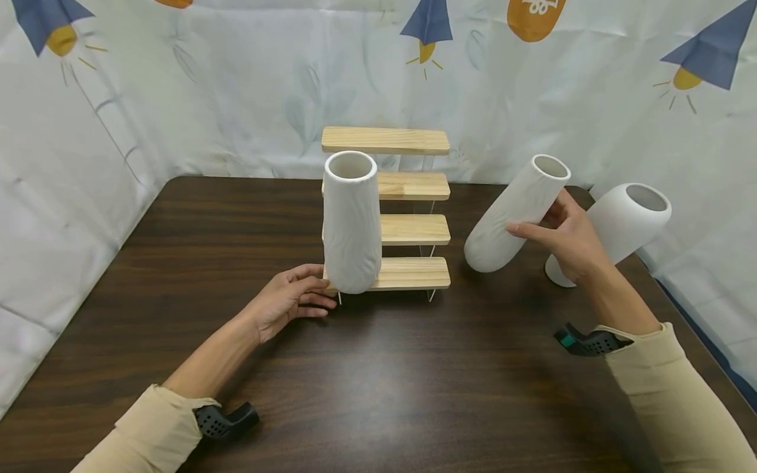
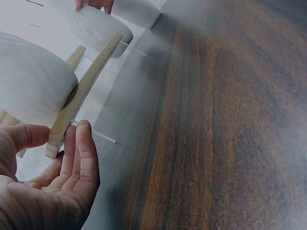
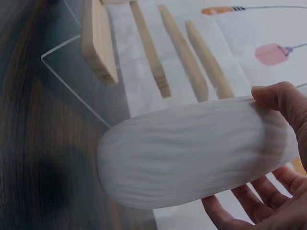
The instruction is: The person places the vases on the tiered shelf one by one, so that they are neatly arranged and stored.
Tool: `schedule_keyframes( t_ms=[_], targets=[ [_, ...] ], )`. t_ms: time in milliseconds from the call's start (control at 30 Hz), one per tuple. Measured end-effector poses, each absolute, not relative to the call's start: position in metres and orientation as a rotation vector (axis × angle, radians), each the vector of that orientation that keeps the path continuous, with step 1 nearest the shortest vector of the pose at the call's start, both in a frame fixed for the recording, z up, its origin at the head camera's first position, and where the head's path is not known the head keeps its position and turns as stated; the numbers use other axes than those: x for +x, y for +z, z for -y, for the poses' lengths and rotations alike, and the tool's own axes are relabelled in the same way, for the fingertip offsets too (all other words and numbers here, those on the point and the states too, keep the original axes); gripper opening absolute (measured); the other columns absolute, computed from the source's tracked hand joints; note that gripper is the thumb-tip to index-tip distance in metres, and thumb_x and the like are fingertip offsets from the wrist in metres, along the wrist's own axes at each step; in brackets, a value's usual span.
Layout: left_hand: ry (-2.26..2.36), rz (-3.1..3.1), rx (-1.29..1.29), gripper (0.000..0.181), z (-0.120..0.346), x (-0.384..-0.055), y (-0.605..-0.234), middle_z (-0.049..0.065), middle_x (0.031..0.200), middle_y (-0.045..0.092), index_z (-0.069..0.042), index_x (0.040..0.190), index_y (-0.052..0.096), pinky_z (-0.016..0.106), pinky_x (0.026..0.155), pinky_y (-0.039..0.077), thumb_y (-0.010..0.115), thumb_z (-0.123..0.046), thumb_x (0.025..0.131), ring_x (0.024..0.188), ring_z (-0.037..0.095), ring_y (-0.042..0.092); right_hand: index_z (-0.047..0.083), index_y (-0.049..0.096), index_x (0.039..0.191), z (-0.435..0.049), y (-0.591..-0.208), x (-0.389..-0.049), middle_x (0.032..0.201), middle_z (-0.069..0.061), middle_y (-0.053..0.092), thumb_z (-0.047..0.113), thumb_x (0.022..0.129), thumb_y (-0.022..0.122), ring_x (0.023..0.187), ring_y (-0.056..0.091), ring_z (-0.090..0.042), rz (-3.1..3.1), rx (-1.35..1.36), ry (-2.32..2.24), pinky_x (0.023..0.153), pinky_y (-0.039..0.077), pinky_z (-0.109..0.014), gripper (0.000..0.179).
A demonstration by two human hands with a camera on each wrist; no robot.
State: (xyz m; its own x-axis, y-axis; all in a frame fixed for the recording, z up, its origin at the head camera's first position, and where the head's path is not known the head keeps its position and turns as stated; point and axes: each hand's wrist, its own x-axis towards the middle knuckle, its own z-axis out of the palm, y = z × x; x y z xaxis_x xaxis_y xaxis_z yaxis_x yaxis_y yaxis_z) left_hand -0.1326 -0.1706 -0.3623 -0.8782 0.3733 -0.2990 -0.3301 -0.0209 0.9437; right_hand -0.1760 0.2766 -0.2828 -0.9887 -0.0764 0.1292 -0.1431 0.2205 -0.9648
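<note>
A tall white textured vase [image 1: 353, 223] stands upright on the left part of the lowest board [image 1: 414, 272] of a tiered wooden display stand. My left hand [image 1: 294, 299] pinches that board's left end; in the left wrist view the thumb is above the wood and the fingers [image 2: 86, 153] lie below it. My right hand [image 1: 568, 240] grips a second white textured vase [image 1: 511, 217] by its upper part. That vase tilts, its mouth toward the upper right, to the right of the stand. In the right wrist view its rounded base [image 3: 115, 163] points toward the boards.
A third white vase [image 1: 629, 213], smooth and rounder, leans at the right side of the table, partly behind my right hand. Higher boards [image 1: 386, 140] rise behind the lowest one. A patterned white cloth [image 1: 236, 85] hangs behind the dark wooden table [image 1: 367, 394].
</note>
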Motion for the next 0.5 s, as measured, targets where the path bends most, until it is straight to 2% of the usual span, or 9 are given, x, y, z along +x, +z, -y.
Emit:
schedule_keyframes(
  t_ms=[500],
  targets=[
    [1.959, -1.773, 0.045, 0.054, 0.171, -0.132, -0.361, 0.002, 0.106, 0.071, 0.004, 0.149, 0.04, 0.031, 0.082, 0.062, 0.061, -0.015, 0.102, 0.09, 0.015, 0.072, 0.012, 0.052, 0.138, -0.266, -0.271, -0.154, 0.125, -0.005, 0.063, -0.011, 0.087, 0.073, 0.113, 0.063, -0.017, 2.321, 0.423, 2.041, 0.088, 0.054, -0.022, 0.06]
  ],
)
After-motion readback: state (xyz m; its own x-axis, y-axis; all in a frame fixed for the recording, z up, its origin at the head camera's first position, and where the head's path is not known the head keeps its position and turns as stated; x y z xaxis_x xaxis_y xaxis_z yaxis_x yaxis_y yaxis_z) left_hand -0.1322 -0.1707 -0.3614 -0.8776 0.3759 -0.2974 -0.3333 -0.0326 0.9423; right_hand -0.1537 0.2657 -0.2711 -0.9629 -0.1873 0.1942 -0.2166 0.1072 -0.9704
